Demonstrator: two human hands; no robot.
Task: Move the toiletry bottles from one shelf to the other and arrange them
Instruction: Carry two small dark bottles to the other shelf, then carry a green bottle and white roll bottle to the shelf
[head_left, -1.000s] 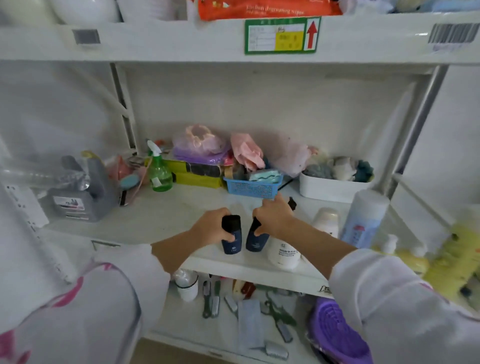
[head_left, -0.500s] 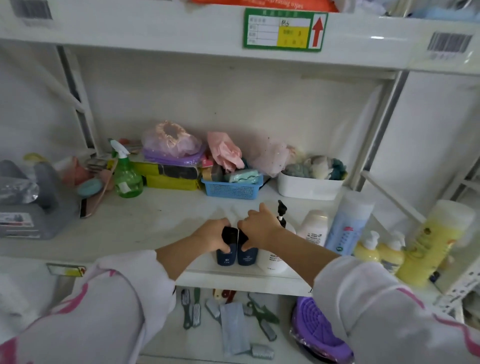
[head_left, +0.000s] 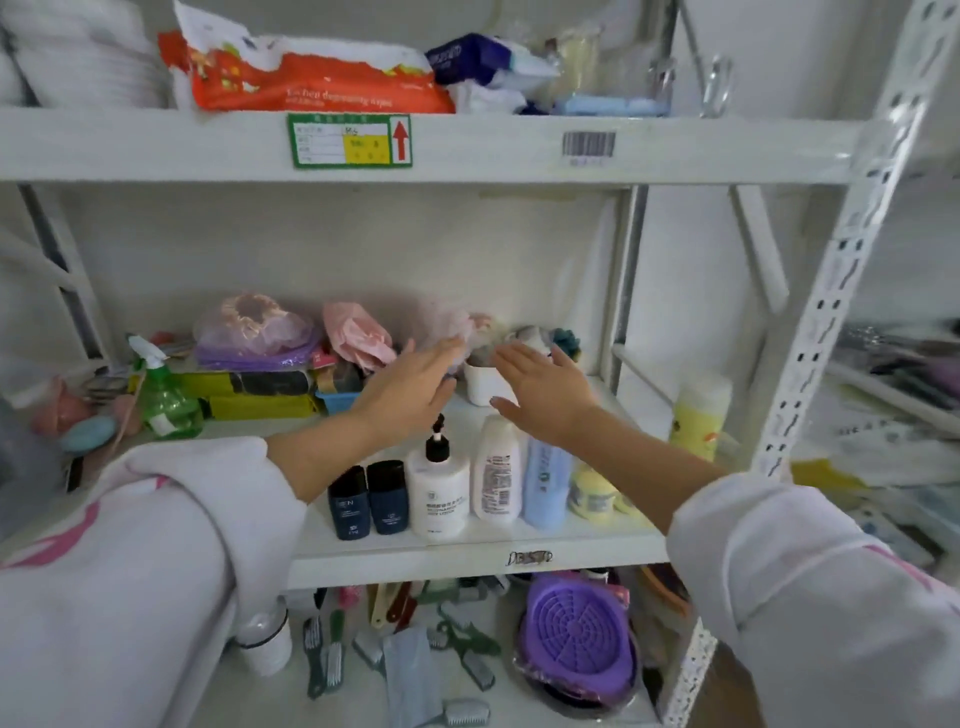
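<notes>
Along the front edge of the middle shelf (head_left: 467, 558) stands a row of bottles: two dark blue bottles (head_left: 368, 500) side by side, a white pump bottle (head_left: 438, 491), a white lotion bottle (head_left: 496, 480), a pale blue bottle (head_left: 545, 480) and small yellow pump bottles (head_left: 592, 493). A tall yellow bottle (head_left: 698, 415) stands further right and back. My left hand (head_left: 410, 387) and my right hand (head_left: 545, 392) hover above the row, palms down, fingers spread, holding nothing.
A white tub (head_left: 483, 384), a blue basket (head_left: 337, 401), pink and purple bags (head_left: 254, 330) and a green spray bottle (head_left: 166, 395) fill the shelf's back. Brushes (head_left: 322, 649) and a purple lid (head_left: 576, 639) lie on the lower shelf. A perforated upright (head_left: 826, 322) stands at right.
Both hands let go of the two dark blue bottles, which now stand side by side, and rose above the row with fingers spread. The camera tilted upward.
</notes>
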